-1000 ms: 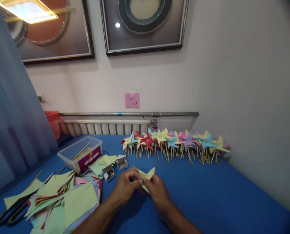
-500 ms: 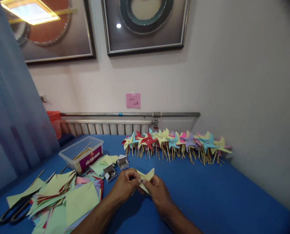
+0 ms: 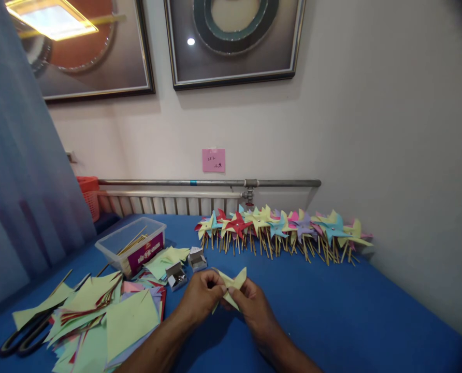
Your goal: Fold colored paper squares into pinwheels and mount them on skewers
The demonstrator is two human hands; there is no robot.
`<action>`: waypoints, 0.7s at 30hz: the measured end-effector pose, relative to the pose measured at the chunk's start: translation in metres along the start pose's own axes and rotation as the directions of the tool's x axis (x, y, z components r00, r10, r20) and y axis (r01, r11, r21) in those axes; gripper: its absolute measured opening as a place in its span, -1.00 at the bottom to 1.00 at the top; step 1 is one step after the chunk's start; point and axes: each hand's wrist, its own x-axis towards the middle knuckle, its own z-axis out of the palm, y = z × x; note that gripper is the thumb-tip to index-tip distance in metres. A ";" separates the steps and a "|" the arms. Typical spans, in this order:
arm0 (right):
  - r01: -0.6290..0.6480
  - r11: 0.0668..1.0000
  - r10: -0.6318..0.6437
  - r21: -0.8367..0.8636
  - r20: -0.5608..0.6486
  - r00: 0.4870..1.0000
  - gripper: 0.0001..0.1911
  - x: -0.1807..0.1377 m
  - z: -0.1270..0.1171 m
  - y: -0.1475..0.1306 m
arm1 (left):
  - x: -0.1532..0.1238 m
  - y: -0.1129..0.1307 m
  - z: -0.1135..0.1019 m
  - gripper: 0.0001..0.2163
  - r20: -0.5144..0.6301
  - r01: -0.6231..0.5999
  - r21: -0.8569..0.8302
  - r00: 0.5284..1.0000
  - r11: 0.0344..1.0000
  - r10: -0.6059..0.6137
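Both my hands meet over the blue table [image 3: 332, 311] and pinch a folded yellow paper pinwheel [image 3: 234, 282]. My left hand [image 3: 202, 298] grips its left side with fingers curled. My right hand [image 3: 250, 303] holds its lower right part, fingers closed on the paper. A pointed paper flap sticks up between the two hands.
A row of finished coloured pinwheels on sticks [image 3: 281, 228] lies along the back wall. Cut paper squares [image 3: 110, 321] pile at the left with scissors [image 3: 21, 336]. A clear plastic box with sticks [image 3: 132, 243] and two small pin boxes [image 3: 176, 275] sit nearby.
The hands stay together on the yellow pinwheel, with only slight finger shifts. The view has drifted a little to the left.
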 end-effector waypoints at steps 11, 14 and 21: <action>0.007 0.998 -0.007 0.062 0.000 1.000 -0.54 0.003 -0.001 0.002 | 0.000 0.000 0.003 -0.82 -0.050 -0.001 -0.024 0.999 1.000 0.000; 0.013 0.998 -0.014 0.061 0.024 1.000 -0.55 0.002 -0.002 0.003 | 0.000 -0.001 0.004 -0.79 -0.082 -0.007 -0.042 0.997 0.999 0.004; 0.044 0.999 -0.044 0.017 0.020 0.999 -0.56 0.001 -0.002 0.000 | 0.001 -0.003 0.007 -0.81 -0.113 -0.014 -0.098 0.994 0.995 0.002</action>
